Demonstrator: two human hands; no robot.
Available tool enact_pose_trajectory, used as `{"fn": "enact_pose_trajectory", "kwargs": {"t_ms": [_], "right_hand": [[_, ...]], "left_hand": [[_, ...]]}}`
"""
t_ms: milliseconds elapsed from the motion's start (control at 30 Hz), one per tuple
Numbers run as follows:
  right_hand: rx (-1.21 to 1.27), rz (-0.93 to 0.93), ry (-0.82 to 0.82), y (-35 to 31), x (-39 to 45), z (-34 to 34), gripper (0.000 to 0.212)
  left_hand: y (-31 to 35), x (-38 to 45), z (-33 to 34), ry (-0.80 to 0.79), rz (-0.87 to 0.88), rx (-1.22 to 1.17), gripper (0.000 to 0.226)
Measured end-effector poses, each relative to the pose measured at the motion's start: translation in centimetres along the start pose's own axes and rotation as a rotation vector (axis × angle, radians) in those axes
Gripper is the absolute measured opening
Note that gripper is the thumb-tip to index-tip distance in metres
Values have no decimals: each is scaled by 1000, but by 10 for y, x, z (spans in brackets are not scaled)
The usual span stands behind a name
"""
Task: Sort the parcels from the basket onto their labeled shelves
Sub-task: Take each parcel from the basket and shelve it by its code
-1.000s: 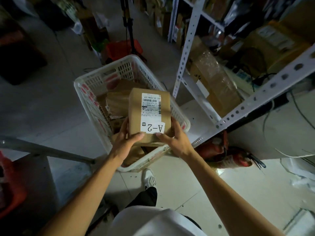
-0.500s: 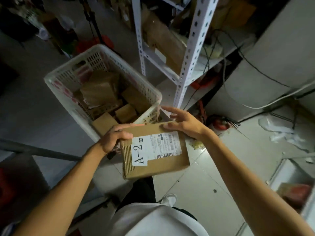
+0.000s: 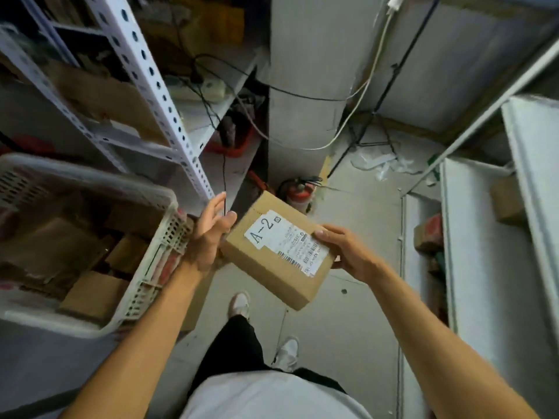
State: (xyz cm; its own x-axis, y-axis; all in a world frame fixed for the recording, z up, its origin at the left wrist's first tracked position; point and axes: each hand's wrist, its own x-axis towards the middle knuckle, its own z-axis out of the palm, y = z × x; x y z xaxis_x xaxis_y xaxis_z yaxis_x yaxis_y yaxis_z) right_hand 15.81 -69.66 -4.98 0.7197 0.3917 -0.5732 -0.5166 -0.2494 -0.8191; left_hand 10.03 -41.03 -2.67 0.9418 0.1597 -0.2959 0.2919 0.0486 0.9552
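A brown cardboard parcel (image 3: 273,261) with a white label reading A-2 is held above the floor in front of me, tilted. My right hand (image 3: 348,252) grips its right end, thumb on the label. My left hand (image 3: 208,234) is at the parcel's left edge with fingers relaxed and spread, the thumb touching the box. The white plastic basket (image 3: 151,279) with several brown parcels inside stands at the left, beside my left forearm.
A white perforated metal shelf post (image 3: 157,98) rises at upper left, with boxes and cables behind it. White shelves (image 3: 478,255) with a few small boxes run along the right. A red fire extinguisher (image 3: 298,192) lies on the floor ahead by a grey pillar.
I have turned right, away from the basket. The parcel came out of the basket and now sits to its right over the floor, rotated. My left hand has loosened from it.
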Motion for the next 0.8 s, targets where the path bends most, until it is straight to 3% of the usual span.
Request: {"fn": "enact_pose_trajectory", "kwargs": {"t_ms": [67, 167, 300, 433, 567, 800], "right_hand": [[131, 4, 209, 12, -12, -7, 24], [347, -27, 490, 20, -24, -8, 25], [498, -174, 701, 19, -36, 3, 30], [428, -288, 868, 23, -50, 4, 41], [226, -277, 1000, 21, -66, -4, 59], [195, -201, 1249, 15, -109, -16, 61]], "left_hand": [[-2, -3, 26, -27, 19, 51, 97], [-8, -5, 69, -231, -13, 164, 119], [-13, 12, 122, -492, 48, 280, 126], [3, 47, 147, -566, 138, 266, 110], [25, 72, 174, -703, 233, 292, 85], [39, 91, 237, -1052, 268, 401, 96]]}}
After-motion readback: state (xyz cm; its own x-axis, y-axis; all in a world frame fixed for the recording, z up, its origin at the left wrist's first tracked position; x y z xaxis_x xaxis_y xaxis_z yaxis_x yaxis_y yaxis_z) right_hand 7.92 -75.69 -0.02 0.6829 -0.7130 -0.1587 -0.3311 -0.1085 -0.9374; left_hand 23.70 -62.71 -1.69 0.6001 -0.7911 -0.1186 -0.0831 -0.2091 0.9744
